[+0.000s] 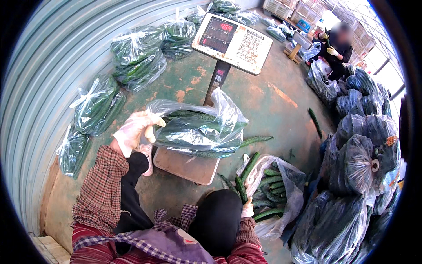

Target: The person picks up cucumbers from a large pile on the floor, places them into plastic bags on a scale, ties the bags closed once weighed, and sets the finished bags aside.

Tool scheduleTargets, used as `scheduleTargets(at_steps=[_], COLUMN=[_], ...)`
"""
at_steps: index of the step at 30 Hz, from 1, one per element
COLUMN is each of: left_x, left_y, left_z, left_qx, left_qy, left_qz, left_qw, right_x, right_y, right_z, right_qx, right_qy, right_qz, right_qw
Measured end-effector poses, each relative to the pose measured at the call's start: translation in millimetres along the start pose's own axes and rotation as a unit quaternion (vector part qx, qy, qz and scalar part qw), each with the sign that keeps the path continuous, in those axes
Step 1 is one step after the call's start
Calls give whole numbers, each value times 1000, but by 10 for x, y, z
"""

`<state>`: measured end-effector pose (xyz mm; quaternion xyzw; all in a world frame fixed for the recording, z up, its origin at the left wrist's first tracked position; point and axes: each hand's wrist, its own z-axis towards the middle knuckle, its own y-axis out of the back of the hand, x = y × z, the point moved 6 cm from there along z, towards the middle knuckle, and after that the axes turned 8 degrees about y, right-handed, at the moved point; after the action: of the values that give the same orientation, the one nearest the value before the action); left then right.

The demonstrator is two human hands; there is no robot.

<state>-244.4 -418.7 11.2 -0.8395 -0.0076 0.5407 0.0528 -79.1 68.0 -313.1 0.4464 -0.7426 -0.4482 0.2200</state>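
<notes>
A clear plastic bag of cucumbers (193, 134) lies across the platform (187, 165) of a weighing scale in front of me. At its left end is my left hand (135, 130), in a pale glove, with thumb and fingers apart beside the plastic. My right hand (248, 209), also gloved, is low beside my right knee and partly hidden by it. Its fingers are closed at the lower end of a dark green cucumber (240, 189). Just right of that hand, an open plastic bag (292, 187) on the floor holds several loose cucumbers.
The scale's display head (233, 43) rises on a post behind the platform. Tied bags of cucumbers (138, 59) line the corrugated wall at left. Large filled bags (334, 229) are heaped at right. One cucumber (314, 123) lies on the floor. Another person (336, 53) sits at far right.
</notes>
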Motion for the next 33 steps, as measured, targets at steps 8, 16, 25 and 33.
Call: scheduleTargets(at_steps=[8, 16, 25, 33], left_x=[-270, -66, -196, -173], left_y=[-103, -127, 225, 279], left_z=[108, 205, 235, 330], left_qx=[81, 158, 221, 192], left_qy=[-19, 64, 6, 33], left_qz=[-125, -266, -389, -362], left_qw=[989, 949, 894, 912], right_x=[-149, 2245, 3980, 3407], right_y=[1492, 3694, 3232, 2977], right_z=[-685, -1562, -1402, -352], right_qx=[-34, -41, -42, -296], right_qy=[191, 492, 638, 581], right_qz=[648, 757, 539, 70], right_qw=[736, 427, 548, 754])
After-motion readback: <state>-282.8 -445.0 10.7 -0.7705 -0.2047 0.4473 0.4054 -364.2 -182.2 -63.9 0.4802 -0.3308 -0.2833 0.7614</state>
